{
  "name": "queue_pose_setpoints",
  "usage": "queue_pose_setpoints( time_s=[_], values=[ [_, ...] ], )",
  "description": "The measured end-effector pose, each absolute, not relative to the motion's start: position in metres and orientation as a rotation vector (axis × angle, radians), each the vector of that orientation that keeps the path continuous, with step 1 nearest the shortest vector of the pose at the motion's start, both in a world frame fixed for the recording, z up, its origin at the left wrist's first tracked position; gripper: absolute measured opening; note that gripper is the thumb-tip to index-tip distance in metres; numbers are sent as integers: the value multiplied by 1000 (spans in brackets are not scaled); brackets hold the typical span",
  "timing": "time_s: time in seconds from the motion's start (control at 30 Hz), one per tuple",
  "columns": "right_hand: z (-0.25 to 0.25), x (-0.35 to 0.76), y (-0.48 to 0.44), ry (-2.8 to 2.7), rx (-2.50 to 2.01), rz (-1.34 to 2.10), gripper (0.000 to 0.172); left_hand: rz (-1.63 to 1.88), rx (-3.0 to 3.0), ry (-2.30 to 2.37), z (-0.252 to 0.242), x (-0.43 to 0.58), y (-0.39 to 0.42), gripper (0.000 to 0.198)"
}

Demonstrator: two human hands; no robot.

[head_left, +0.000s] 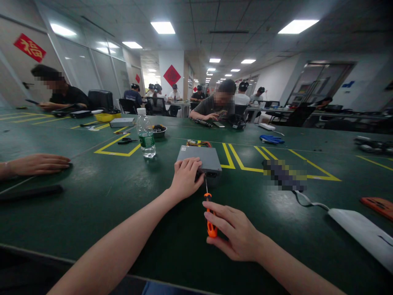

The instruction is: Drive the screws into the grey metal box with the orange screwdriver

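- Lgst: green tabletop (92, 205), runs across most of your view, marked w/ yellow tape (227, 157).
- Person opp. (208, 108) sits at far edge, head bent, hands near the tabletop.
- White flat item (362, 231) lies nr right edge of view, w/ a pale cable.
- Grey metal box (211, 157) lies flat in front of you, abt mid-table; colored wires (207, 144) show at its far side.
- Your L hand (188, 176) is palm-down on box's near-left corner, fingers spread a bit over top, thumb at front edge.
- Your R hand (236, 233) is part-closed, fingertips + thumb on the screwdriver handle.
- Neighbor's hand (46, 164) rests on table, far left.
- Clear bottle (146, 139), green label, stands upright left of box, apart from it.
- Orange screwdriver (211, 230) points away from you, tip at box's front face; can't tell if seated in a screw.
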State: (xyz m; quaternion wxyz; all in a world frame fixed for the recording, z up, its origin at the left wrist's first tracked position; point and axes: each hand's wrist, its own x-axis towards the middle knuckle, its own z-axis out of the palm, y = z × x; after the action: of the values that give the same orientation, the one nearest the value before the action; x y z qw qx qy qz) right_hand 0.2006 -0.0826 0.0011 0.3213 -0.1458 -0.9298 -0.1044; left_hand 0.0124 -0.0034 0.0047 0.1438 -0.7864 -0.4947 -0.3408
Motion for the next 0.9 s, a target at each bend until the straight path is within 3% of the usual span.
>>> queue_pose_setpoints(
  time_s=[0.4,0.7,0.9],
  values=[
    [14,199,-90,-2523,-448,-251,32,-992,-2285,-1427,5,12,-3,29],
    [16,194,-79,-2344,-280,-435,14,-1003,-2283,-1420,5,12,-4,29],
    [7,195,-84,-2319,-409,-331,24,-999,-2280,-1407,5,11,-3,30]
  ],
)
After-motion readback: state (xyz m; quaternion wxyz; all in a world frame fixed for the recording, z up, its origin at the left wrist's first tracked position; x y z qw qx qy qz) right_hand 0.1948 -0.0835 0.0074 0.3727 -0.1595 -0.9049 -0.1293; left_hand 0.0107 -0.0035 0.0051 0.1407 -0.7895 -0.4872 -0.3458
